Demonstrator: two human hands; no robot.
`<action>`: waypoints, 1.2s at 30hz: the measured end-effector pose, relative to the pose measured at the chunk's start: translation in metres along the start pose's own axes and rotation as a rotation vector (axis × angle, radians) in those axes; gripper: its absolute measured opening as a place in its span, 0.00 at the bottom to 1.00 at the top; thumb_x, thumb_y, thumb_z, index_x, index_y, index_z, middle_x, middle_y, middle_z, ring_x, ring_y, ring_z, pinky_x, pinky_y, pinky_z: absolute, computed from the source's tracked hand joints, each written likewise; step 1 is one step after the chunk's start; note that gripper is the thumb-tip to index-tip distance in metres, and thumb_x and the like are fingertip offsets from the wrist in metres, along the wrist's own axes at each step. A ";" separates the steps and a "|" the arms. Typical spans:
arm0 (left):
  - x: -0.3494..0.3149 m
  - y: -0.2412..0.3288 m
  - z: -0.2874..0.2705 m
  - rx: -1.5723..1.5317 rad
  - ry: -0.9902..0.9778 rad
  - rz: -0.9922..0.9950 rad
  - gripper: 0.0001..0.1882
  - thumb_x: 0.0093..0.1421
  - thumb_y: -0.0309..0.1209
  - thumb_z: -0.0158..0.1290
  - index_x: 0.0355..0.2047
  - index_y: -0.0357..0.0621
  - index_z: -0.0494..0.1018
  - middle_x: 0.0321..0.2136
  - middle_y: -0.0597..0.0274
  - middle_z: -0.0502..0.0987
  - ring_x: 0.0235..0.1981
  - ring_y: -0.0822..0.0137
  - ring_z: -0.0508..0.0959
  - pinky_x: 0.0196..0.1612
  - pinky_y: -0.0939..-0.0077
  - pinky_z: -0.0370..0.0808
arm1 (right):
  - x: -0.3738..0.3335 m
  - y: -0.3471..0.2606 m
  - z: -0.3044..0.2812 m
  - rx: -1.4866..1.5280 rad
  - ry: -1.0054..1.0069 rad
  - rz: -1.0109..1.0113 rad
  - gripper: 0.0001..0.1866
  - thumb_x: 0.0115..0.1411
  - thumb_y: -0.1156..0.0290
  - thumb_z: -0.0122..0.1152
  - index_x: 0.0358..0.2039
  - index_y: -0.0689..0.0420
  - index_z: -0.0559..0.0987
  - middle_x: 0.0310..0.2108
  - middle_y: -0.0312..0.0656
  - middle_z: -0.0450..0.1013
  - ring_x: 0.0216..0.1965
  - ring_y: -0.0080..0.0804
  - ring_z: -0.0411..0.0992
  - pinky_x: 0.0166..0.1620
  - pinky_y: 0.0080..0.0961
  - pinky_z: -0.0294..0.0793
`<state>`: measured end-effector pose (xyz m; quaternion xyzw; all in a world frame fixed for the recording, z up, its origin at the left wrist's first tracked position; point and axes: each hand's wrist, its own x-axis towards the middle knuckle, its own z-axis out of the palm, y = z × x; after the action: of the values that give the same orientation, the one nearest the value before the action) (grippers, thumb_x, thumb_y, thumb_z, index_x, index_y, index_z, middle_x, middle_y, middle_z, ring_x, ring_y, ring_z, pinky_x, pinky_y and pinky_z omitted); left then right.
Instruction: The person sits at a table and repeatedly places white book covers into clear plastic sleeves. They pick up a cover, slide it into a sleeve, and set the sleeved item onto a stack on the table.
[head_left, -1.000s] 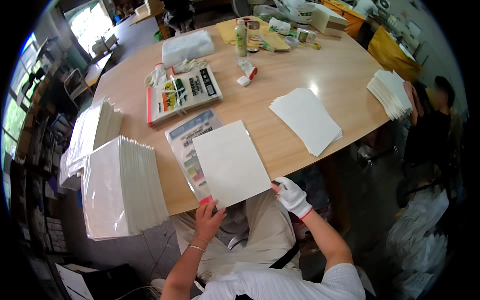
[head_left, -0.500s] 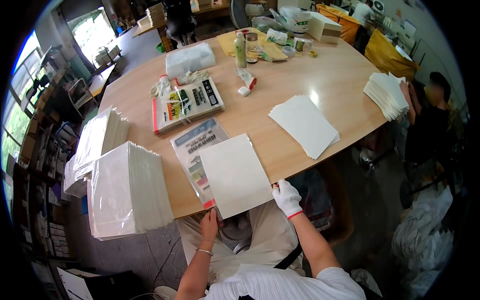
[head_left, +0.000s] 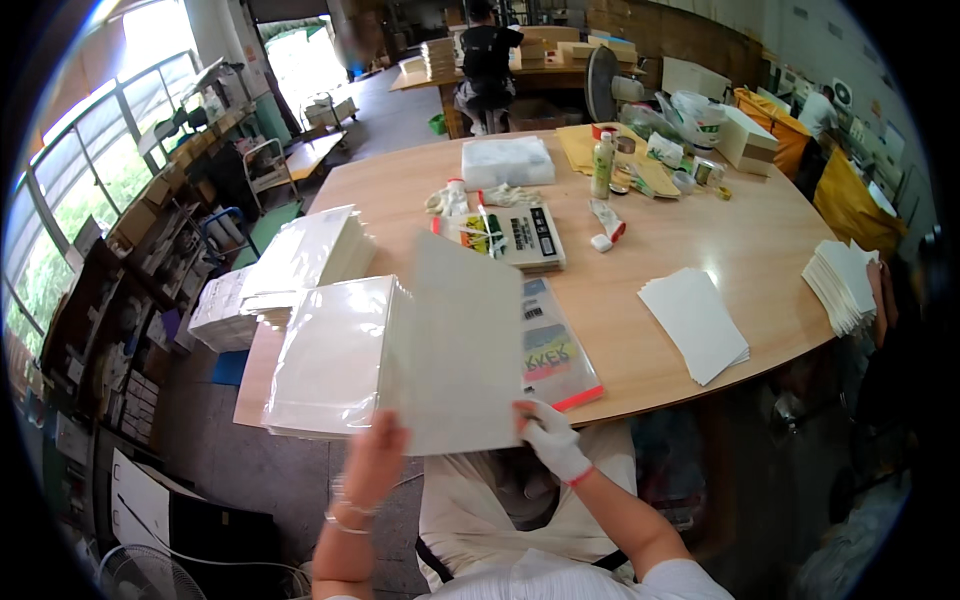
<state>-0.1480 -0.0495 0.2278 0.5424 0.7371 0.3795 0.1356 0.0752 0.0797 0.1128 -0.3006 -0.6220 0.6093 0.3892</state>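
Note:
A plain white sheet of stiff card (head_left: 463, 345) is raised at a tilt in front of me. My gloved right hand (head_left: 553, 440) pinches its lower right corner. At the lower left edge is my bare left hand (head_left: 372, 462), a bracelet on its wrist; motion smears its fingers, so its grip is unclear. Behind the card, partly covered, lies a clear printed plastic bag (head_left: 560, 350) with a red strip. Just left of the card stands a thick stack of glossy clear sleeves (head_left: 330, 355).
Another sleeve stack (head_left: 305, 255) stands behind at left. White cards (head_left: 695, 325) lie fanned at right. Farther back are a tied printed bundle (head_left: 535, 235), work gloves (head_left: 450, 200), a bottle (head_left: 602, 165) and a clear plastic pack (head_left: 507, 162). Beside a paper pile (head_left: 840, 285), a person sits at far right.
The card has come up off the printed bag and moved left toward the sleeves, with both hands beside it. The bag has turned on the table. My view has swung left and up.

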 end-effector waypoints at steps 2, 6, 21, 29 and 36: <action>0.005 -0.019 -0.058 -0.358 0.185 -0.067 0.09 0.59 0.28 0.47 0.40 0.42 0.67 0.18 0.73 0.64 0.16 0.83 0.64 0.14 0.85 0.62 | 0.037 -0.044 0.049 0.052 -0.095 -0.066 0.16 0.54 0.76 0.44 0.43 0.63 0.72 0.26 0.36 0.69 0.28 0.20 0.66 0.33 0.18 0.67; 0.019 -0.116 -0.130 -0.346 0.314 -0.113 0.16 0.59 0.28 0.45 0.47 0.35 0.65 0.39 0.63 0.71 0.40 0.74 0.70 0.44 0.84 0.66 | 0.077 -0.072 0.137 -0.062 -0.274 -0.231 0.14 0.54 0.74 0.45 0.39 0.64 0.73 0.27 0.40 0.72 0.34 0.24 0.71 0.34 0.18 0.68; -0.029 -0.134 -0.101 -0.054 0.906 0.001 0.19 0.61 0.37 0.43 0.47 0.36 0.61 0.43 0.54 0.68 0.40 0.63 0.69 0.44 0.70 0.66 | 0.009 0.042 -0.135 -0.571 0.439 -0.107 0.08 0.55 0.68 0.51 0.28 0.59 0.74 0.19 0.42 0.69 0.22 0.29 0.69 0.27 0.25 0.68; -0.045 -0.043 0.014 -0.037 0.320 0.324 0.07 0.57 0.29 0.45 0.32 0.38 0.66 0.21 0.61 0.73 0.22 0.68 0.71 0.30 0.76 0.68 | -0.044 0.035 -0.323 0.311 1.041 0.524 0.08 0.58 0.65 0.44 0.28 0.53 0.70 0.19 0.31 0.67 0.15 0.18 0.63 0.18 0.18 0.67; -0.006 0.013 0.083 -0.146 -0.126 0.442 0.02 0.53 0.23 0.49 0.28 0.39 0.69 0.18 0.59 0.75 0.21 0.63 0.76 0.25 0.73 0.71 | -0.038 0.024 -0.331 0.502 0.936 0.560 0.09 0.59 0.63 0.43 0.26 0.51 0.68 0.19 0.30 0.66 0.15 0.17 0.61 0.19 0.18 0.67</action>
<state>-0.0858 -0.0194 0.1796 0.7018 0.5613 0.4178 0.1337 0.3736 0.2224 0.0691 -0.5882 -0.1187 0.6199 0.5056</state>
